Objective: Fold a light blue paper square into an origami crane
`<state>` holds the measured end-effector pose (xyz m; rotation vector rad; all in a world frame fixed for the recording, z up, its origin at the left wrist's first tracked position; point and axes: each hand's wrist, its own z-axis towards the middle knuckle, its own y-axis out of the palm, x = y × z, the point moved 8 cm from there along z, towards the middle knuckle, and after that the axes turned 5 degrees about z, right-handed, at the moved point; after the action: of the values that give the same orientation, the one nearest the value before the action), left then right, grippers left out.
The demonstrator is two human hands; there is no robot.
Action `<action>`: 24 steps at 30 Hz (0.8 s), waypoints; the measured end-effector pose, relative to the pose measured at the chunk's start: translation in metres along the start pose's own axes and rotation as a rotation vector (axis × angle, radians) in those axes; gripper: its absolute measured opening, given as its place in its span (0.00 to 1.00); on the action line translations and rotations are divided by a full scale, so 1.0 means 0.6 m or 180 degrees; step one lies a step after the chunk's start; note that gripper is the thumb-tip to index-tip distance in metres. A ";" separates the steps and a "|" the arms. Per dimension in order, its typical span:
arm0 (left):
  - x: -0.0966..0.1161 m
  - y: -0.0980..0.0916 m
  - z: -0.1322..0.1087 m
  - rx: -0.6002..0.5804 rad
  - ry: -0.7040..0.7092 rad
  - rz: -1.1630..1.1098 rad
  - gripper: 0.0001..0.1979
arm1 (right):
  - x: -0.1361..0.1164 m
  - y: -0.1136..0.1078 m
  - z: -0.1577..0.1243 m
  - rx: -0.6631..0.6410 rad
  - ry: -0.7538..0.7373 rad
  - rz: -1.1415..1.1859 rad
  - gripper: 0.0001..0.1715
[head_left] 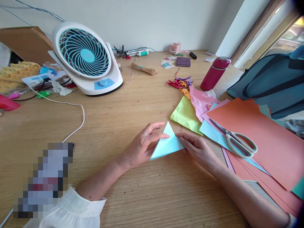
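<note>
A light blue sheet of paper, folded into a triangle, is held just over the table between both hands. My left hand has its thumb on the upper face of the paper and its other fingers behind the left edge. My right hand pinches the right corner between thumb and fingers. One tip of the triangle points away from me. Beyond the hands lies a crumpled lime green paper, with a pink crumpled paper beside it.
Scissors rest on stacked coloured paper at right. Behind stand a magenta flask and a blue bag. A white fan stands at back left. A cable runs to a blurred phone-like device.
</note>
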<state>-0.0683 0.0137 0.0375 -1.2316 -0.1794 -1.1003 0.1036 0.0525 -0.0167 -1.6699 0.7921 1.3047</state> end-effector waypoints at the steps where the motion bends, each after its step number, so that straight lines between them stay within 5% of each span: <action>1: -0.001 0.002 0.000 -0.0033 -0.0056 -0.0048 0.19 | -0.003 0.003 0.000 -0.0078 -0.0014 -0.0002 0.21; 15: -0.032 -0.012 -0.011 0.0661 -0.0654 -0.0586 0.08 | -0.043 0.031 -0.009 -0.0843 -0.0383 0.0661 0.24; 20: -0.016 -0.007 -0.008 0.0614 -0.0472 -0.0504 0.07 | -0.045 0.025 -0.010 -0.0485 -0.0763 -0.0045 0.14; 24: -0.025 0.003 -0.009 0.0663 -0.0730 -0.0870 0.12 | -0.035 0.014 -0.005 -0.0074 -0.0671 0.0274 0.09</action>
<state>-0.0768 0.0174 0.0245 -1.1646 -0.6374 -1.1390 0.0921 0.0458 0.0021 -1.4998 0.7316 1.5265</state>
